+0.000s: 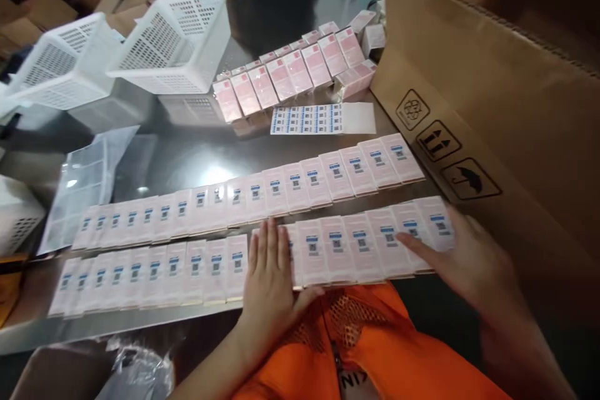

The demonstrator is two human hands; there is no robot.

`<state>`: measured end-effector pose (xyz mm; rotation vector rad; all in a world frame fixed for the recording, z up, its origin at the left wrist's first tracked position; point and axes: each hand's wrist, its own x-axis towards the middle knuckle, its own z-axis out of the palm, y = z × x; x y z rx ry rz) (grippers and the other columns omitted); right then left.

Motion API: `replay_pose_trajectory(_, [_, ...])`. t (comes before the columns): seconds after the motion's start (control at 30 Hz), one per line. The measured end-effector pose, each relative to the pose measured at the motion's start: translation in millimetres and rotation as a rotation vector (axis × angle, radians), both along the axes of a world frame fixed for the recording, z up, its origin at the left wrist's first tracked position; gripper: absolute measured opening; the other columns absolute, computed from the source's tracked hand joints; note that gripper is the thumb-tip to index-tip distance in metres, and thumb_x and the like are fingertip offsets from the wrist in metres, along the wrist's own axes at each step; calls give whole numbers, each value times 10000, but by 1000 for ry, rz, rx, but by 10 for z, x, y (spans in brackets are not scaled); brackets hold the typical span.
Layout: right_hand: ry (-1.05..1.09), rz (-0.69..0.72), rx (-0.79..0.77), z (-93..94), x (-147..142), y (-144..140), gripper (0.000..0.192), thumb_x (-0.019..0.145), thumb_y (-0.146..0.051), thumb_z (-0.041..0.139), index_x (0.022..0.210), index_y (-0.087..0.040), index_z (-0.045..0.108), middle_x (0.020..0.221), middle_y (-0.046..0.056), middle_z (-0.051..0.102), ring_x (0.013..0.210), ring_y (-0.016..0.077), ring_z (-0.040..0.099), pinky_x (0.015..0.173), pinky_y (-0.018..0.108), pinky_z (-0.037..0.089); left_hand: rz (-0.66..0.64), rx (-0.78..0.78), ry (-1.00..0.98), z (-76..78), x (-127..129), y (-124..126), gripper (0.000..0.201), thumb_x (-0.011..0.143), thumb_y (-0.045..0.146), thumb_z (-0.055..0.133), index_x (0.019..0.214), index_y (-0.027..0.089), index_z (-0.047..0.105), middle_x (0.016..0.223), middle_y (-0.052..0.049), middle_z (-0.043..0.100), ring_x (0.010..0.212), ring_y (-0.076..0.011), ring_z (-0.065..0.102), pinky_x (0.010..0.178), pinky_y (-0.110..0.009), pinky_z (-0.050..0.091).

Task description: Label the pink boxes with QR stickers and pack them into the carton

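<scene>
Two long rows of flat pink boxes, each with a blue-and-black code label, lie on the metal table; the boxes in the back row (295, 190) and the front row (336, 253) stand side by side. My left hand (269, 269) rests flat on the front row near its middle, fingers stretched and close together, covering part of a box. At the row's right end, my right hand (478, 256) grips the last pink boxes, its thumb across their tops and its other fingers around the end, partly hidden.
A sheet of code labels (309, 120) lies behind the rows, before a group of wrapped pink boxes (293, 73). White baskets (182, 44) stand at back left. A large cardboard carton (497, 119) borders the right side. Clear plastic sheets (82, 181) lie at left.
</scene>
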<state>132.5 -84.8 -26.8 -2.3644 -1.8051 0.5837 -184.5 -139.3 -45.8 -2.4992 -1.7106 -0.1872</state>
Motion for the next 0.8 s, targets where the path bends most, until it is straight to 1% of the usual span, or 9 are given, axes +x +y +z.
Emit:
replay_pose_trajectory(0.1, [-41,-29,-9,-18,70,112,979,800,-841,455,1510,-175,350,1315,277,591,1141,530,593,765,604,520,17,-30,-13,-8,104,135,1131,845,800,432,1526,-79,225,1591,-340,230,1521,-440,104,1208,-553,152])
replay_pose_trajectory(0.2, [-48,-58,-36,0,115,180,1039,817,-838,433,1569,-143,262,1269,280,630,1093,517,631,742,590,536,37,-60,-81,98,157,102,1134,824,818,448,1556,-13,202,1599,-306,246,1506,-485,102,1160,-637,254])
replay_pose_trajectory(0.23, [-47,-70,-49,12,125,183,1053,817,-836,436,1577,-131,251,1263,279,637,1083,514,638,741,584,541,73,-50,-121,152,159,45,1106,829,799,469,1562,14,203,1585,-299,281,1490,-495,156,1132,-656,300])
replay_pose_trajectory(0.3, [-49,-84,-57,37,138,168,1064,819,-831,434,1577,-106,257,1305,281,618,1107,518,629,773,582,543,199,-30,-213,260,140,-90,981,882,688,516,1572,70,191,1478,-283,436,1385,-462,394,1032,-629,440])
replay_pose_trajectory(0.4, [-40,-69,-43,72,125,143,912,842,-809,415,1482,-158,439,1286,239,643,1107,501,633,809,573,534,391,-94,-327,355,74,-182,844,972,525,478,1589,103,86,1196,-221,634,1054,-346,660,783,-480,580])
replay_pose_trajectory(0.5, [-32,-68,-65,107,79,157,733,848,-794,413,1266,-218,589,1190,179,696,1036,451,668,774,537,537,495,-327,-379,366,44,-53,882,991,580,389,1592,88,-27,1102,-215,685,837,-326,714,629,-428,565])
replay_pose_trajectory(0.6, [-35,-56,-82,146,48,169,700,800,-801,485,1185,-224,581,1187,153,697,1013,426,676,746,510,536,522,-461,-391,379,97,102,917,974,640,375,1593,80,-5,1198,-264,655,846,-336,721,635,-425,554])
replay_pose_trajectory(0.7, [-1,-48,-40,164,68,108,686,737,-747,622,1178,-224,565,1155,150,702,1027,419,671,781,505,531,551,-399,-406,418,152,52,896,971,649,369,1590,87,46,1160,-253,668,852,-349,727,644,-434,552])
replay_pose_trajectory(0.8, [156,-126,75,67,89,-31,720,643,-648,771,1193,-242,544,1108,130,704,1017,393,674,820,508,536,537,-239,-430,366,75,-201,846,988,571,391,1594,117,14,1023,-186,705,687,-322,723,580,-430,546])
